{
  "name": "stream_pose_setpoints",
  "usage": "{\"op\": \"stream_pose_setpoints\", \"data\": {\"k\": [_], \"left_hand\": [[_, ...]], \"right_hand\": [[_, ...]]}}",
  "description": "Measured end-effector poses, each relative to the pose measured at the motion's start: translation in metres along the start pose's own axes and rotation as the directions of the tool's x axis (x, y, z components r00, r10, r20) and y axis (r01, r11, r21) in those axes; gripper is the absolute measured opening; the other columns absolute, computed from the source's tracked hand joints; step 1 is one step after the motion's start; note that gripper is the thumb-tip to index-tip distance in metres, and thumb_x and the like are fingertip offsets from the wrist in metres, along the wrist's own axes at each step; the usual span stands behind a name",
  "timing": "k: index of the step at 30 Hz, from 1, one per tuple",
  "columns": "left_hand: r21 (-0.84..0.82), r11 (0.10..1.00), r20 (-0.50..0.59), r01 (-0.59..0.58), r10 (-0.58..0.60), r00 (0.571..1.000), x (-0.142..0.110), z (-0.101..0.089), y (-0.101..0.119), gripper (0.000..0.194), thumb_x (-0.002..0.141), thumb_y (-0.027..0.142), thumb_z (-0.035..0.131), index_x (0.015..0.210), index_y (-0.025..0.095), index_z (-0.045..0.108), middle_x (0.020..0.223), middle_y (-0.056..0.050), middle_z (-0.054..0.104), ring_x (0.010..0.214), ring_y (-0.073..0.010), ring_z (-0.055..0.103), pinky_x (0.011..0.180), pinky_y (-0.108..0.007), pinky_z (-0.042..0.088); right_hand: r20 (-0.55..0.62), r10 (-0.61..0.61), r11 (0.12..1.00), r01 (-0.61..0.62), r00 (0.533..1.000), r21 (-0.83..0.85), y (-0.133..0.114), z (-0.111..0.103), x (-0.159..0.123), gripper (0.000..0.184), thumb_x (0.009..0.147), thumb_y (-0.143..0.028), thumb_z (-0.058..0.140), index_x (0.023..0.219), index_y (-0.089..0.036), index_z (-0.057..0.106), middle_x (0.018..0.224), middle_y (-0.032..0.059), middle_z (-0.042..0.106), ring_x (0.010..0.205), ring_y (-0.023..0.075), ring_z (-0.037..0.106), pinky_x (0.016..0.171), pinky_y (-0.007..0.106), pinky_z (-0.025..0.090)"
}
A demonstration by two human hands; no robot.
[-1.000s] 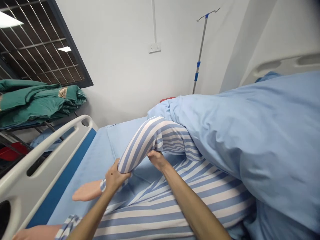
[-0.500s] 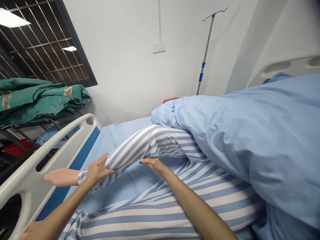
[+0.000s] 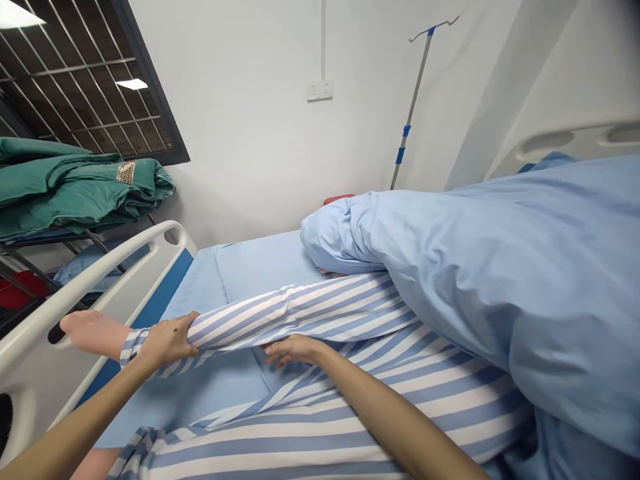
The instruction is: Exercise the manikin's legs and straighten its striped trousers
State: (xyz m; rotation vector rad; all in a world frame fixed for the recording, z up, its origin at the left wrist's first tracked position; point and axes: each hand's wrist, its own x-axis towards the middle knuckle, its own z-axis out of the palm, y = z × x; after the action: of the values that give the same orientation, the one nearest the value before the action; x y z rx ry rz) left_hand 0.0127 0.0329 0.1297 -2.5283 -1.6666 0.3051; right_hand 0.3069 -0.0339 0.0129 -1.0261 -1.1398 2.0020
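A smooth peach-coloured manikin hand [image 3: 93, 335] juts from a blue-and-white striped sleeve [image 3: 295, 312], and the arm lies stretched out to the left across the bed. My left hand [image 3: 167, 340] grips that sleeve near the wrist. My right hand [image 3: 295, 350] lies open just below the forearm, its fingers spread, close to the striped pyjama top [image 3: 325, 427]. A light blue duvet [image 3: 500, 280] covers the far side of the figure and hides the upper arm's end. A second manikin hand [image 3: 95, 463] shows at the bottom edge.
A white bed side rail [image 3: 100, 287] runs along the left, with folded green cloth [image 3: 75, 187] on a rack beyond it. A steel IV pole [image 3: 413, 107] stands against the wall, below and right of a wall socket [image 3: 320, 91]. A barred window [image 3: 90, 80] is upper left.
The manikin's arm has gone from bent and raised to stretched out flat toward the left. My left hand moved left with it. My right hand came away from under the arm and opened.
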Motion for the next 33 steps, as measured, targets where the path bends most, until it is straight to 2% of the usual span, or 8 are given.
{"op": "stream_pose_setpoints", "data": {"k": [6, 14, 19, 22, 25, 29, 31, 33], "left_hand": [[0.003, 1.000, 0.047, -0.001, 0.001, 0.999, 0.019, 0.029, -0.002, 0.051, 0.059, 0.039, 0.056, 0.109, 0.028, 0.049, 0.096, -0.006, 0.067, 0.085, -0.0288, 0.061, 0.065, -0.031, 0.038], [-0.048, 0.999, 0.076, -0.018, 0.022, 0.997, 0.026, 0.089, -0.005, 0.054, 0.063, 0.029, 0.052, 0.117, 0.025, 0.047, 0.108, -0.009, 0.064, 0.095, -0.0312, 0.057, 0.078, -0.039, 0.040], [-0.199, 0.976, -0.164, -0.090, 0.057, 0.985, -0.014, 0.086, 0.011, 0.061, 0.068, 0.027, 0.052, 0.128, 0.021, 0.040, 0.126, -0.013, 0.050, 0.119, -0.0288, 0.041, 0.102, -0.041, 0.028], [-0.404, 0.886, -0.129, -0.228, 0.192, 0.973, -0.065, 0.083, 0.024, 0.061, 0.069, 0.035, 0.054, 0.128, 0.027, 0.040, 0.133, -0.006, 0.046, 0.123, -0.0247, 0.038, 0.105, -0.036, 0.028], [-0.506, 0.834, 0.044, -0.218, 0.277, 0.960, -0.118, 0.095, 0.037, 0.073, 0.059, 0.045, 0.064, 0.126, 0.031, 0.041, 0.134, -0.003, 0.046, 0.121, -0.0267, 0.042, 0.103, -0.036, 0.033], [-0.324, 0.937, 0.134, -0.129, 0.180, 0.975, -0.151, 0.117, 0.048, 0.081, 0.050, 0.032, 0.064, 0.127, 0.025, 0.043, 0.124, -0.010, 0.054, 0.111, -0.0327, 0.050, 0.095, -0.043, 0.038], [-0.248, 0.962, 0.128, -0.111, 0.146, 0.981, -0.152, 0.120, 0.051, 0.078, 0.049, 0.027, 0.060, 0.125, 0.023, 0.045, 0.118, -0.010, 0.058, 0.106, -0.0323, 0.054, 0.089, -0.042, 0.040], [-0.213, 0.971, 0.126, -0.110, 0.138, 0.982, -0.150, 0.117, 0.052, 0.077, 0.048, 0.027, 0.057, 0.124, 0.023, 0.046, 0.114, -0.010, 0.060, 0.103, -0.0322, 0.056, 0.086, -0.041, 0.042]], "right_hand": [[0.020, 0.141, 0.940, -0.127, 0.990, -0.316, 0.008, -0.009, 0.006, 0.043, 0.058, -0.044, 0.072, 0.087, -0.015, 0.063, 0.102, 0.0093, 0.062, 0.078, 0.0173, 0.062, 0.059, 0.024, 0.046], [0.003, 0.008, 0.660, -0.003, 1.000, -0.751, 0.012, -0.017, 0.005, 0.066, 0.062, -0.034, 0.070, 0.123, -0.019, 0.051, 0.111, 0.0065, 0.060, 0.087, 0.0164, 0.056, 0.070, 0.023, 0.042], [0.043, 0.011, 0.711, 0.023, 0.999, -0.703, 0.020, -0.025, 0.009, 0.049, 0.063, -0.030, 0.068, 0.111, -0.020, 0.061, 0.108, 0.0046, 0.060, 0.094, 0.0180, 0.055, 0.078, 0.025, 0.042], [0.009, -0.005, 0.734, 0.010, 1.000, -0.679, 0.027, -0.024, 0.012, 0.043, 0.061, -0.026, 0.067, 0.104, -0.020, 0.064, 0.103, 0.0032, 0.061, 0.089, 0.0166, 0.055, 0.076, 0.025, 0.042], [-0.082, -0.062, 0.714, -0.014, 0.995, -0.700, 0.028, -0.009, 0.007, 0.033, 0.060, -0.023, 0.066, 0.093, -0.019, 0.067, 0.090, 0.0011, 0.062, 0.080, 0.0158, 0.054, 0.073, 0.026, 0.042], [-0.208, -0.188, 0.666, -0.030, 0.960, -0.745, 0.020, 0.032, -0.023, 0.018, 0.064, -0.022, 0.060, 0.080, -0.016, 0.067, 0.077, 0.0019, 0.061, 0.083, 0.0206, 0.054, 0.080, 0.031, 0.040], [-0.279, -0.324, 0.642, -0.006, 0.904, -0.767, 0.020, 0.058, -0.048, 0.021, 0.068, -0.023, 0.056, 0.086, -0.017, 0.066, 0.090, 0.0052, 0.062, 0.098, 0.0242, 0.052, 0.089, 0.034, 0.035], [-0.365, -0.499, 0.649, 0.060, 0.786, -0.758, 0.029, 0.086, -0.077, 0.024, 0.074, -0.024, 0.050, 0.093, -0.020, 0.063, 0.101, 0.0072, 0.061, 0.104, 0.0244, 0.050, 0.091, 0.035, 0.035]]}}
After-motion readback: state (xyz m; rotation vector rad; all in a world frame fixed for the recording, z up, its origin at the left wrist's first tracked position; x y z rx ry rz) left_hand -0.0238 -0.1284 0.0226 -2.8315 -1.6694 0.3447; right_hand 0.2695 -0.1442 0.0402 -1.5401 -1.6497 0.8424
